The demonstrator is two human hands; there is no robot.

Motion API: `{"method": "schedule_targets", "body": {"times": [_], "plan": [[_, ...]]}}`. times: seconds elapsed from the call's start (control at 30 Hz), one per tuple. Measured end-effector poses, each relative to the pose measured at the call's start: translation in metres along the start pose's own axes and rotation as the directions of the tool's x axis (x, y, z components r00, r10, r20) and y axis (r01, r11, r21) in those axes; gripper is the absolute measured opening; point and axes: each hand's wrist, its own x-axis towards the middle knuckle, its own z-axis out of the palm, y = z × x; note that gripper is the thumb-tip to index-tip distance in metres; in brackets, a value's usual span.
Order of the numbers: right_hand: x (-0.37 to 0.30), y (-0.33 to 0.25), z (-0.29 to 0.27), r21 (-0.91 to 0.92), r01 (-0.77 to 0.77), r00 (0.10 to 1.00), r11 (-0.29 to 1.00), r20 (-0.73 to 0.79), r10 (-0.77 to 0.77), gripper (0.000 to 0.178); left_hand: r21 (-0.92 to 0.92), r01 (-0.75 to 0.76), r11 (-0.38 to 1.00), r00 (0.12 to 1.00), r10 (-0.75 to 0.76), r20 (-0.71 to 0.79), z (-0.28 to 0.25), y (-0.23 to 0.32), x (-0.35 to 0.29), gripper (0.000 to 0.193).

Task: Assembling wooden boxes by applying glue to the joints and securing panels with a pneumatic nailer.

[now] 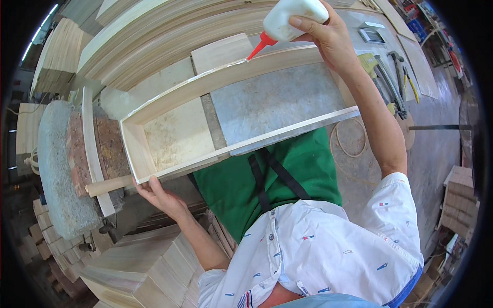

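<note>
A white glue bottle [285, 20] with a red nozzle is gripped in my right hand [328, 38], tipped downward. Its nozzle tip meets the top edge of the far side of a long, shallow wooden box frame [179, 91]. White glue shows along that far edge and around the left end of the frame. At the near left corner, my left hand [163, 197] steadies the frame, its thumb at the outer edge and its fingers partly hidden beneath. Through the frame, a wooden board and a grey metal surface are visible.
Stacked long boards [169, 41] rise beyond the frame. Pliers [411, 84], a hammer [396, 64] and other tools lie at the right. A stone block [59, 169] with bricks stands at the left, a wooden stick [110, 186] beside it. More stacked boards [138, 267] sit near my left arm.
</note>
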Motion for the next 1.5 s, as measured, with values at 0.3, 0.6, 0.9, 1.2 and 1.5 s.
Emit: {"method": "schedule_targets", "body": {"times": [0.3, 0.6, 0.9, 1.2, 1.5], "plan": [[-0.001, 0.019, -0.078, 0.091, 0.03, 0.99, 0.995, -0.14, -0.017, 0.047, 0.0, 0.05, 0.999, 0.999, -0.05, -0.016, -0.008, -0.001, 0.0, 0.051], [-0.019, 0.01, -0.127, -0.038, -0.011, 0.972, 0.999, -0.235, 0.002, 0.038, 0.02, 0.051, 0.998, 0.998, -0.051, -0.04, -0.004, 0.002, 0.003, 0.039], [-0.016, 0.027, -0.169, 0.02, -0.014, 0.936, 1.0, -0.351, 0.02, 0.031, 0.045, 0.039, 0.998, 0.999, -0.039, -0.01, -0.008, -0.002, 0.005, 0.038], [-0.03, 0.013, -0.175, -0.016, -0.01, 0.921, 1.0, -0.389, 0.003, 0.031, 0.021, 0.044, 0.999, 0.999, -0.044, 0.002, -0.013, -0.007, 0.009, 0.037], [-0.068, 0.006, -0.188, 0.055, 0.012, 0.92, 0.998, -0.392, 0.01, 0.031, 0.022, 0.051, 0.998, 0.999, -0.051, -0.002, -0.015, -0.009, 0.011, 0.039]]}}
